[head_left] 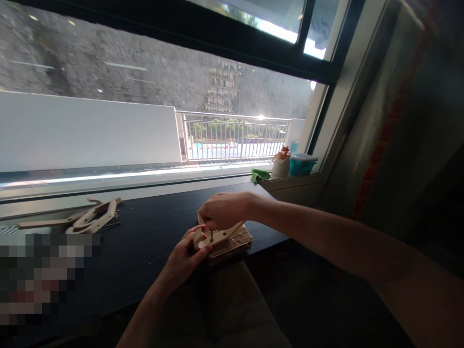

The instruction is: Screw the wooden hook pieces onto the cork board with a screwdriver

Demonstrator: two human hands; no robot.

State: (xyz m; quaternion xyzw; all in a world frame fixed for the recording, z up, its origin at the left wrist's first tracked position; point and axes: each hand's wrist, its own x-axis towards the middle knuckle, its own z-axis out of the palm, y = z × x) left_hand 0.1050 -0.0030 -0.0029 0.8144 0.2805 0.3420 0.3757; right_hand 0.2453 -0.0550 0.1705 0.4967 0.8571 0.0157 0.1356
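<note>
A pale curved wooden piece (219, 237) with dark holes lies across a ragged brown block, seemingly layered cardboard (239, 240), near the table's front edge. My left hand (186, 254) is closed on the wooden piece's left end, fingers behind and thumb in front. Above it my right hand (225, 210) is a fist around what looks like a screwdriver (211, 236). Only its thin shaft shows, pointing down at the wood; the handle is hidden in my fist. Whether the tip sits in a screw cannot be made out.
Further curved wooden pieces (96, 217) and several screws (114, 221) lie on the dark table (145, 232) at left. Along the window sill are a green cloth (260, 175), a beige bottle (280, 164) and a teal box (302, 165). A blurred patch covers the lower left.
</note>
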